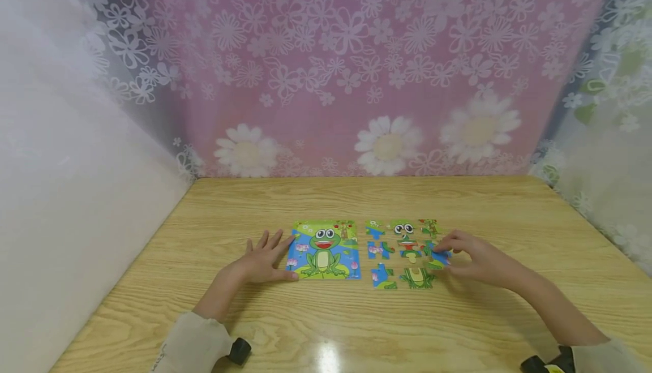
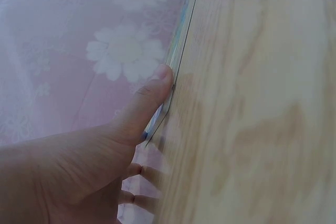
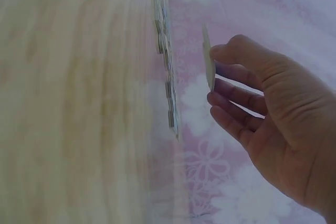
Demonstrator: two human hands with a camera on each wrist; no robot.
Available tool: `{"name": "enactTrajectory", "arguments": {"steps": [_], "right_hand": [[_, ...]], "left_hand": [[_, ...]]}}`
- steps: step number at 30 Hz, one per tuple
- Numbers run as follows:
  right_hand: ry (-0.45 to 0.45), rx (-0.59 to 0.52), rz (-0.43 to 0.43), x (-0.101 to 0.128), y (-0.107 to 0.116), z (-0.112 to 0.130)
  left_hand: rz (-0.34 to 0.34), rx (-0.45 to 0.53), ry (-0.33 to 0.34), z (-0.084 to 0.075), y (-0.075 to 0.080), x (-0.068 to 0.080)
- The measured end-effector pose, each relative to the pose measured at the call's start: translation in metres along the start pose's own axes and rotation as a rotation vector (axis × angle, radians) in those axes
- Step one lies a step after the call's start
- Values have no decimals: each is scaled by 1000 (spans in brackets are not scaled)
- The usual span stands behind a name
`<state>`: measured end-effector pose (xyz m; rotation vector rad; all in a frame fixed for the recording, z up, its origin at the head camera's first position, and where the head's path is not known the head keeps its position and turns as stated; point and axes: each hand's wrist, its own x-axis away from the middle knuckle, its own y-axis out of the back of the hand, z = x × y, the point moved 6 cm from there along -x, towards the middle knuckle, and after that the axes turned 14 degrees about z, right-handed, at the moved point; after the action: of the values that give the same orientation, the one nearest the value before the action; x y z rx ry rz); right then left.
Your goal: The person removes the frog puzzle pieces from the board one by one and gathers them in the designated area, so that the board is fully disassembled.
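Note:
A square frog picture board point(image 1: 323, 258) lies on the wooden table. My left hand point(image 1: 262, 262) rests with fingers spread at its left side, thumb and a fingertip on its edge. In the left wrist view the thumb lies along the thin board edge point(image 2: 181, 40). My right hand point(image 1: 471, 257) pinches a blue and green puzzle piece point(image 1: 439, 258) between thumb and fingers. The right wrist view has this thin piece point(image 3: 209, 64) raised off the table, apart from the others. Loose frog pieces, such as the eyes piece point(image 1: 404, 229), lie in rows between board and right hand.
The wood-grain table point(image 1: 285, 322) reaches back to a pink flowered curtain point(image 1: 326, 90). A pale wall or sheet point(image 1: 91, 163) borders the left side, and a flowered sheet point(image 1: 606, 152) the right. Dark straps show at both sleeve cuffs.

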<state>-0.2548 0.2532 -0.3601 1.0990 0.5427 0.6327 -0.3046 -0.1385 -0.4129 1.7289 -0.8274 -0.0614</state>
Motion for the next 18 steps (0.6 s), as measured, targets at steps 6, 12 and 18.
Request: {"name": "enactTrajectory", "arguments": {"steps": [6, 12, 18], "right_hand": [[-29, -12, 22, 13, -4, -8], [48, 22, -6, 21, -9, -11], [81, 14, 4, 25, -14, -16]], "left_hand": [[2, -5, 2, 1, 0, 0], [-6, 24, -24, 0, 0, 1], [-11, 17, -11, 1, 0, 0]]}}
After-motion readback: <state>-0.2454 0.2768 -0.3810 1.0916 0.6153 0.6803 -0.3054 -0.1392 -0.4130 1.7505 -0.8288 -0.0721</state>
